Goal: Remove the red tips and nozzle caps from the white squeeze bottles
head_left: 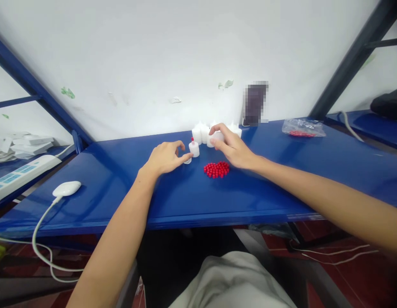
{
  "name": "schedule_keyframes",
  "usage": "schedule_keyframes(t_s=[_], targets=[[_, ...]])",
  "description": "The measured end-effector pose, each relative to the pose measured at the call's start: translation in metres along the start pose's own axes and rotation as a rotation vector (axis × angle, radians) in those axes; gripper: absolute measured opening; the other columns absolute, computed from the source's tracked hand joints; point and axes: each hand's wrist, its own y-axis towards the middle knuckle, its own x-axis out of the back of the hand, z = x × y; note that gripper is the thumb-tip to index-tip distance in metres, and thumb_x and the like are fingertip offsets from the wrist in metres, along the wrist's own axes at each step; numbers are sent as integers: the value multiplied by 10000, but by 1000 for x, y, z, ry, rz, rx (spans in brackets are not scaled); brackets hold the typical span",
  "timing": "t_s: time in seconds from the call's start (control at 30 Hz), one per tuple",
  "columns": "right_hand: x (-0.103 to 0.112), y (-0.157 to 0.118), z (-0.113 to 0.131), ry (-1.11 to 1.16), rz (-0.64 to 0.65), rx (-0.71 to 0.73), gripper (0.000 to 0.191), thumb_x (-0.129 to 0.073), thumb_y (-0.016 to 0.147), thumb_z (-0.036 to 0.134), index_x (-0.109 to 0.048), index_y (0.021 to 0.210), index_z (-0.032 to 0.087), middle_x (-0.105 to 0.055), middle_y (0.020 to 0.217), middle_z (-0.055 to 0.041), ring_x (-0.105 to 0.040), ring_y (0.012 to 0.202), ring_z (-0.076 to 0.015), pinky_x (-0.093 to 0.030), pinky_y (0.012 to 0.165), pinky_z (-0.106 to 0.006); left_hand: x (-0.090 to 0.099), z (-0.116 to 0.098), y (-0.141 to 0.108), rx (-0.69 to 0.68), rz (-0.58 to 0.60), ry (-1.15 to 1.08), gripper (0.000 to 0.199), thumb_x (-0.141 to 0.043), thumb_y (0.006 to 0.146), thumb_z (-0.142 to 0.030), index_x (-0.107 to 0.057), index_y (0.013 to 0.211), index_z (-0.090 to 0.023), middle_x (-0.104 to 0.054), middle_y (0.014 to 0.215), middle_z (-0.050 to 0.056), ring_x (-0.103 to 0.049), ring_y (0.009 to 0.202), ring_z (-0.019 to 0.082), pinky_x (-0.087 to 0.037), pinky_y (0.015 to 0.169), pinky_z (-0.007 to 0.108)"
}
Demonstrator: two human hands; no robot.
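A small white squeeze bottle with a red tip (194, 149) stands upright on the blue table (179, 192). Just left of it is my left hand (166, 157), its thumb and fingers apart. Partly hidden under that thumb is another small white piece (187, 161), whose kind I cannot make out. Between the thumb and index finger of my right hand (233, 147) is a white bottle (219, 136), in front of a group of white bottles (201, 131). A pile of small red caps (216, 169) lies on the table below my right hand.
At the back right lies a clear plastic bag (304, 128) with red pieces inside. A pixelated dark object (256, 104) leans against the wall. To the left are a white corded device (66, 188), a power strip (23, 173) and stacked white boxes (28, 145). Blue metal posts flank the table.
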Motion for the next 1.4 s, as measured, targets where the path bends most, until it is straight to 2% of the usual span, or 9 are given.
schedule_keyframes(t_s=[0.1,0.23,0.33,0.5,0.6,0.77,0.93,1.17,1.4], targets=[[0,1,1,18,17,-39,304,-526,953,501,-471,1123,255,-395,584,76,-395,510,-130,-301,539,-283,-5,-3,1,-4,-47,31,223,-621,859,-431,-710,853,-226,-692,701,19,-595,585,194,-375,575,283],[-2,6,1,54,25,-49,298,-547,940,376,-456,1196,255,-506,663,52,-500,566,-151,-382,567,-295,-10,-9,4,45,-555,-34,235,-586,935,-403,-705,996,-209,-708,729,17,-635,629,162,-430,621,263],[-4,9,0,28,-19,-15,257,-478,982,393,-515,1183,236,-575,746,16,-563,647,-165,-448,639,-315,-16,-10,10,21,-731,-141,236,-646,922,-413,-702,1006,-199,-730,746,8,-679,659,144,-481,660,243],[-7,10,-1,-83,-125,133,287,-541,962,426,-652,1123,217,-584,1054,-66,-597,886,-193,-487,752,-334,-29,-10,26,-40,-739,-206,125,-663,906,-259,-697,1000,-183,-769,873,24,-715,687,142,-524,655,237],[-7,8,1,-125,-107,168,257,-528,969,378,-688,1091,217,-597,1030,-67,-597,895,-201,-487,755,-349,-33,-11,31,-81,-731,-237,142,-646,901,-206,-697,1032,-185,-777,948,37,-734,744,150,-540,671,239],[-8,6,2,-95,-155,166,195,-530,963,333,-643,1074,219,-668,1022,-47,-618,843,-184,-478,718,-340,-33,-13,25,-128,-749,-207,277,-713,864,-302,-702,1121,-199,-781,1001,51,-738,799,169,-561,716,261],[-10,10,-1,11,-201,105,163,-584,922,351,-586,1016,217,-703,1075,-48,-645,856,-189,-494,724,-346,-33,-12,21,-205,-697,-271,221,-601,964,-352,-726,1059,-197,-778,1013,54,-728,796,152,-558,695,251],[-4,45,6,-60,-303,115,158,-627,878,316,-680,953,187,-676,1056,-78,-639,870,-201,-499,755,-360,-37,-14,20,-242,-592,-341,151,-673,914,-339,-628,944,-198,-731,942,31,-691,857,158,-550,853,296],[-16,75,9,-228,-65,80,132,-599,875,243,-716,868,181,-740,888,-56,-647,786,-199,-492,788,-367,-42,-17,21,-83,-470,-611,411,-765,811,-345,-434,1032,-242,-683,930,13,-698,888,168,-585,837,315]])
